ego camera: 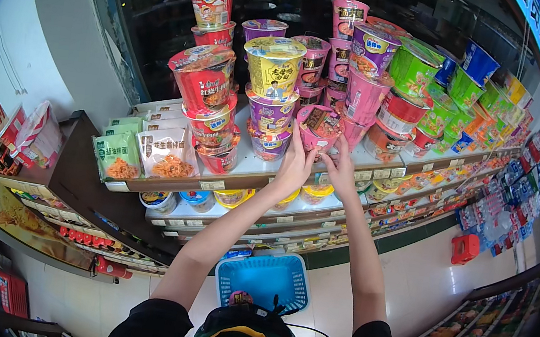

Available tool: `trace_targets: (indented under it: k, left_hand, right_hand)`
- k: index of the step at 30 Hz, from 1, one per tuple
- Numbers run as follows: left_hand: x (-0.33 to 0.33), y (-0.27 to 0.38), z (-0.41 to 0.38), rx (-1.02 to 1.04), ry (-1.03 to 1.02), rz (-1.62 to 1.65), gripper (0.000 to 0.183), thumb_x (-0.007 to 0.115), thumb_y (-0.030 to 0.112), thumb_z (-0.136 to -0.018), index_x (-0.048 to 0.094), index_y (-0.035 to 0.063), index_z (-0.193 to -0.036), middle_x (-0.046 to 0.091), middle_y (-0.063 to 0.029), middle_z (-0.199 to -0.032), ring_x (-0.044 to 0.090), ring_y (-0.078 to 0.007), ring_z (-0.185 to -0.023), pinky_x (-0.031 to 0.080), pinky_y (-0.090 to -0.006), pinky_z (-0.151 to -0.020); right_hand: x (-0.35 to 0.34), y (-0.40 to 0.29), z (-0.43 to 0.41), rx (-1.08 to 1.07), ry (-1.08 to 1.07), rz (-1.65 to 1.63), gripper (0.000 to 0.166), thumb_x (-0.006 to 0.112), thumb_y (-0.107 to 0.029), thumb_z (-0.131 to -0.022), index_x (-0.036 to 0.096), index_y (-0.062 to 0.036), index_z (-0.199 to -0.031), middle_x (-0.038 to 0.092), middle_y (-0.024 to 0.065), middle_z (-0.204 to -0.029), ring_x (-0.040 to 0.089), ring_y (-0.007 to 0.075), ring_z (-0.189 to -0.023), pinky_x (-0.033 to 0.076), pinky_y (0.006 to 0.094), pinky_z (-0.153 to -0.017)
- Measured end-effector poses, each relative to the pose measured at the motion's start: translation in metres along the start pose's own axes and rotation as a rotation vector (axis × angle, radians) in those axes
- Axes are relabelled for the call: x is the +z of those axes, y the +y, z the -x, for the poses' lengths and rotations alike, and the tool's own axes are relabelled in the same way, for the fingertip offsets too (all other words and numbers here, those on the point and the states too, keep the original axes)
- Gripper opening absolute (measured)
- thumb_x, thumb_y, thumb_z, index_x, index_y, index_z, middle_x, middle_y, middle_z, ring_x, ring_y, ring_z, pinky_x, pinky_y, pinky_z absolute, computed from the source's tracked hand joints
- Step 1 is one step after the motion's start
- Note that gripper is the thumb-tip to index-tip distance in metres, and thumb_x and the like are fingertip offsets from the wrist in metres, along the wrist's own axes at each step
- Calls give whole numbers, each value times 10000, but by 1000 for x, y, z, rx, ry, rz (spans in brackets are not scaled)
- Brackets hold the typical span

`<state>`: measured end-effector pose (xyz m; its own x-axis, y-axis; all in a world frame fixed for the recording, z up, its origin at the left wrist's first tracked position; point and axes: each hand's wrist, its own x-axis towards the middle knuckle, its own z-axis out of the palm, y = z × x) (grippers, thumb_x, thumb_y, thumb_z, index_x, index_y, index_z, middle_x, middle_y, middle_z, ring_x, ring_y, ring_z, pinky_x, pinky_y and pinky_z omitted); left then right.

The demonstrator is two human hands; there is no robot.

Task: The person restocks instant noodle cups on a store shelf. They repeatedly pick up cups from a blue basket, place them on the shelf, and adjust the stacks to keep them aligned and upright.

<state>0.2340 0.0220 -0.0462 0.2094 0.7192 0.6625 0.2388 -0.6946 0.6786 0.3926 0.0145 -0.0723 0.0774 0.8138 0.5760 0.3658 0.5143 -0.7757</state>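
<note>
Between my two hands is a pink instant noodle cup (319,127), its printed lid tipped towards me. My left hand (297,164) grips it along the left side and base. On its right side, my right hand (342,170) holds it with fingers against the wall. The cup is at the front of the top shelf (262,167). Left of it rises a stack with a yellow noodle cup (273,70) over purple mini cups (270,114). Just behind on the right stands a stack with a pink cup (365,97) under a purple mini cup (374,50).
Red noodle cups (203,77) and noodle packets (165,153) occupy the shelf's left end. Green cups (415,67) are stacked to the right. A blue plastic basket (307,274) with a pink item (240,298) sits on the floor below me. A red fire extinguisher (112,268) lies lower left.
</note>
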Motion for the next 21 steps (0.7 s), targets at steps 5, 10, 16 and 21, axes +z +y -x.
trace_targets:
  k: [5,10,16,21]
  left_hand:
    - [-1,1,2,-55,-31,69,916,575,40,-895,-122,-45,-1483,329,-413,-1396,442,-517,-1245,388,-471,-1036]
    - [-5,17,14,-89,-88,50,946,592,38,-867,-120,-39,-1484,299,-409,-1414,418,-514,-1264,372,-469,-1052]
    - [-14,18,30,-95,-194,-9,918,584,57,-857,-69,-27,-1498,209,-421,-1457,229,-521,-1387,280,-479,-1129]
    - [-25,25,36,-52,-242,-24,908,584,45,-845,-38,-24,-1504,195,-391,-1483,247,-510,-1385,290,-466,-1128]
  right_hand:
    - [2,0,0,-15,30,-17,701,641,-29,-886,248,-24,-1466,579,228,-1280,713,271,-881,566,335,-721]
    - [1,6,3,16,55,46,623,662,-28,-873,334,12,-1402,608,226,-1235,711,257,-871,570,331,-722]
    - [3,2,5,9,70,54,610,663,-15,-866,350,18,-1389,629,220,-1194,709,250,-852,576,327,-718]
    - [2,-4,8,-11,55,87,615,646,18,-853,350,15,-1393,633,205,-1194,706,254,-857,576,332,-739]
